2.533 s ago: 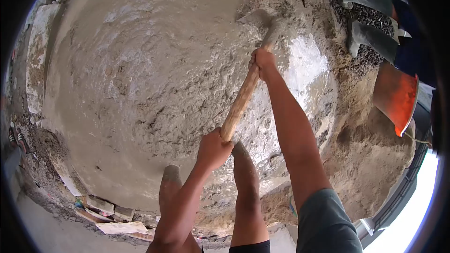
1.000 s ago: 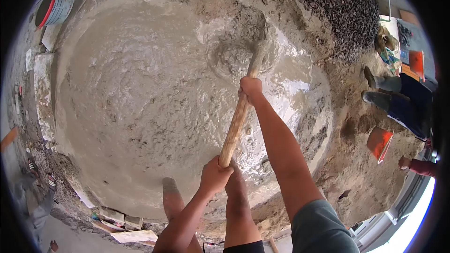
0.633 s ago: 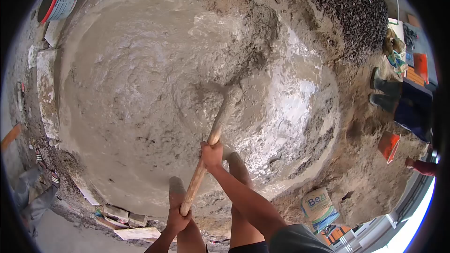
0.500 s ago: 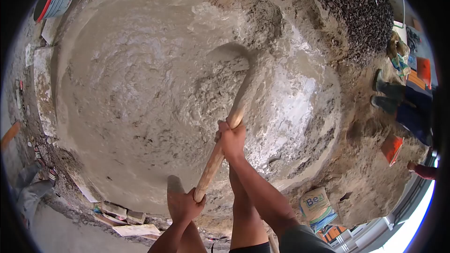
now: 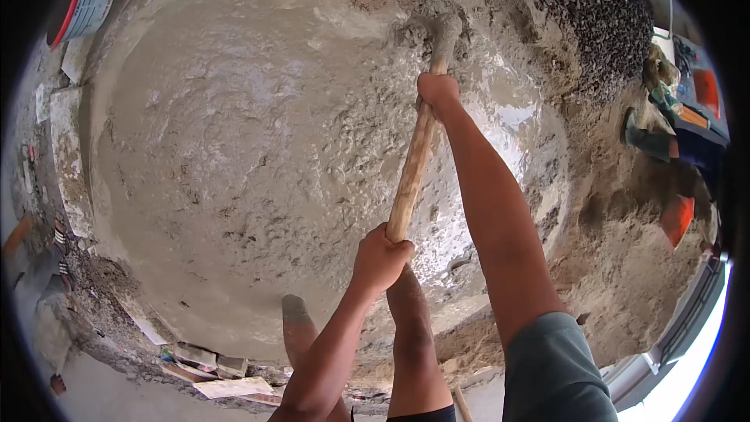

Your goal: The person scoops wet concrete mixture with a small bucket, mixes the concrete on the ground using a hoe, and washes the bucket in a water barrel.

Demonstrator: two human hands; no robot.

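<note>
My right hand (image 5: 439,95), fingers curled round the wooden handle (image 5: 412,176); my left hand (image 5: 381,256), likewise, at its butt. Beyond them: hoe head (image 5: 445,26), farther out than before (blade mostly hidden), now engaging the wet mix (image 5: 234,148)'s far side.

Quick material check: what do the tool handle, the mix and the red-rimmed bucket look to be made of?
Tool handle: wood, apparently unvarnished; pale brown with darker streaks, coated grey near its far end.
Mix: probably wet cement or mortar; grey, lumpy, glossy in places.
Red-rimmed bucket: likely plastic, from its smooth grey wall and printed-looking marks, though too small here to be sure.
</note>
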